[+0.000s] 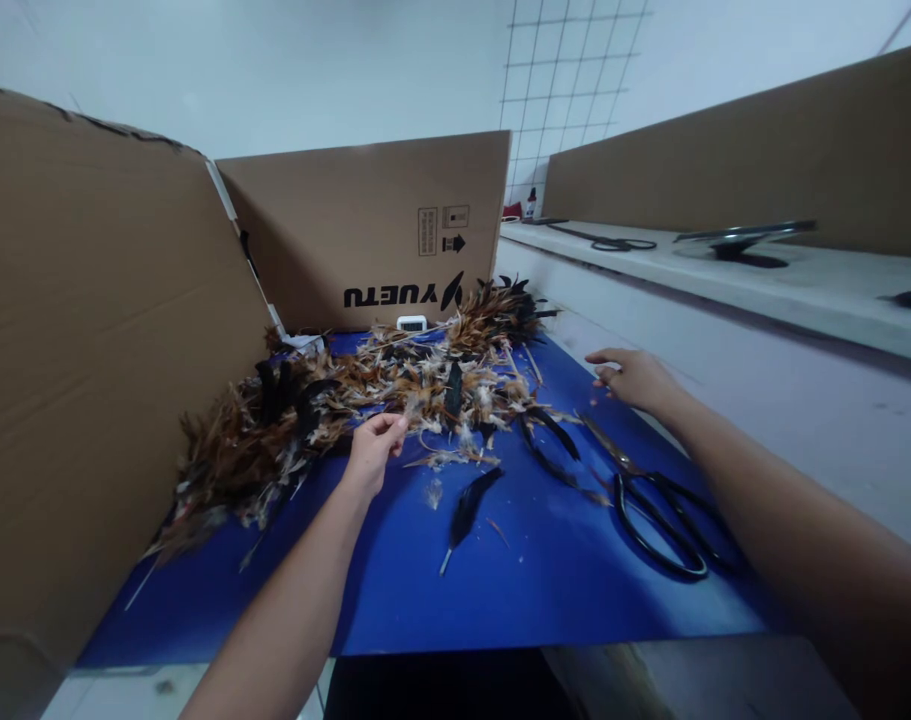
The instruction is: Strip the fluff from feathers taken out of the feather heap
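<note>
My left hand (378, 447) is pinched, thumb against index finger, with a small wispy feather (413, 408) at its fingertips. It hovers by the near edge of a loose spread of brown, white and black feathers (395, 378). My right hand (631, 378) is raised at the table's right side, its fingers apart and loosely bent, with nothing visible in them. Below it lie large black-handled scissors (654, 510), blades pointing away. A single dark feather (470, 510) rests on the blue table surface (410, 590) between my arms, with a tuft of down (433, 492) beside it.
Cardboard walls stand at the left (102, 330) and back (335, 230). Feather bundles lie at left (234, 445) and far right (496, 315). A small white device (411, 324) sits at the back. Along the right, a white ledge (860, 290) holds another pair of scissors (612, 242).
</note>
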`<state>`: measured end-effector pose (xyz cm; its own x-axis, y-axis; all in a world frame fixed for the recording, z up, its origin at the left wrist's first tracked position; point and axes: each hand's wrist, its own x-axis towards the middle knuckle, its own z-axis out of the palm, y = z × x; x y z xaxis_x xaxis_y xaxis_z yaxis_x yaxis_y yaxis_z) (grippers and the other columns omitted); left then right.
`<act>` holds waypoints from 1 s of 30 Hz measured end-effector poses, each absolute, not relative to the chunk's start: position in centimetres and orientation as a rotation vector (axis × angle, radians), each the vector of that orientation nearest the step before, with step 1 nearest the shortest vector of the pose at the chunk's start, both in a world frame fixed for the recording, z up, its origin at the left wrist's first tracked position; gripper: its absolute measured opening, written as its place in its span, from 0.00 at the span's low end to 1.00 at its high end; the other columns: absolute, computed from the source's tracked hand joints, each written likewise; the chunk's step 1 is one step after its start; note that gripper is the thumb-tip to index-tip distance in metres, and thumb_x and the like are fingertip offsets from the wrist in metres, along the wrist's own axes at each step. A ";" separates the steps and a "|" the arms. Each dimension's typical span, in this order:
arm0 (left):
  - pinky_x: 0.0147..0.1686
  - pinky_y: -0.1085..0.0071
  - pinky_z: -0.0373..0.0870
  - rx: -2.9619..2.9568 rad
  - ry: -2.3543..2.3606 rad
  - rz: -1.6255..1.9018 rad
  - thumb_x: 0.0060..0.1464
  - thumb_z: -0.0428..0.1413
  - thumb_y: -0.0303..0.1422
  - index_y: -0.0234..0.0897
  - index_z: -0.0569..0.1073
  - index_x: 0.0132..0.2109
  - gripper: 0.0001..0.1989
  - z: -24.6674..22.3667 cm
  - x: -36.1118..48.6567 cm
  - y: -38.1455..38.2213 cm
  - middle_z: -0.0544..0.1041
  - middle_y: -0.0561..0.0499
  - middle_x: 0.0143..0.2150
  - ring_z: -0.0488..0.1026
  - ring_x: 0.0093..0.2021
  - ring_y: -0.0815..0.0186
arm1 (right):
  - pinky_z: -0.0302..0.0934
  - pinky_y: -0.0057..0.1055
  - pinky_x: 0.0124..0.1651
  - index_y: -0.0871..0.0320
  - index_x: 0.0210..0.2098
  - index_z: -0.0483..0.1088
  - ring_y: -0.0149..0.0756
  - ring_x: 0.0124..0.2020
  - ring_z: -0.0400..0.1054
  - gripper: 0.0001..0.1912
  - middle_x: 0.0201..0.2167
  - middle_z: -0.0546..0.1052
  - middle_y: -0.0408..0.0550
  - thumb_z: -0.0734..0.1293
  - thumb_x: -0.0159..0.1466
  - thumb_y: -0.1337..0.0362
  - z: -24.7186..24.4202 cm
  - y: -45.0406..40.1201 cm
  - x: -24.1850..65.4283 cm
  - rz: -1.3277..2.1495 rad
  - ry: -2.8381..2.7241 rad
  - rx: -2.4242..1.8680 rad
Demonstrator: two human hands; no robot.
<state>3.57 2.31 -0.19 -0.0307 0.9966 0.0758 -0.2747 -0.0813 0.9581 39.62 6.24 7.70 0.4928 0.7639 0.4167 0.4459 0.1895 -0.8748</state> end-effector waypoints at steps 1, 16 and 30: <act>0.18 0.79 0.54 1.048 0.972 1.397 0.37 0.65 0.38 0.33 0.72 0.27 0.14 -0.2 3.6 2.3 0.65 0.56 0.17 0.59 0.19 0.76 | 0.49 0.31 0.31 0.63 0.17 0.73 0.26 0.17 0.58 0.13 0.14 0.70 0.42 0.68 0.42 0.87 7.9 6.2 39.8 0.278 -1.196 -1.492; 0.17 0.79 0.55 0.962 0.889 1.414 0.36 0.65 0.39 0.32 0.72 0.27 0.16 0.2 4.1 1.9 0.65 0.56 0.18 0.59 0.18 0.77 | 0.56 0.31 0.37 0.55 0.28 0.75 0.34 0.30 0.66 0.06 0.30 0.76 0.45 0.69 0.51 0.71 8.2 3.1 32.9 0.040 -1.929 -1.533; 0.18 0.80 0.54 0.896 0.879 1.467 0.39 0.64 0.40 0.32 0.70 0.28 0.16 -0.3 3.9 2.2 0.66 0.56 0.20 0.60 0.18 0.78 | 0.60 0.30 0.35 0.56 0.32 0.74 0.34 0.30 0.68 0.08 0.30 0.76 0.46 0.62 0.58 0.67 3.0 1.9 21.2 0.229 -2.104 -1.220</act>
<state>3.94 2.22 -0.27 -0.0605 0.9969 0.0505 -0.4257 -0.0715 0.9020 21.17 1.93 3.04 -0.3252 0.8199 0.4712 0.6993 0.5439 -0.4638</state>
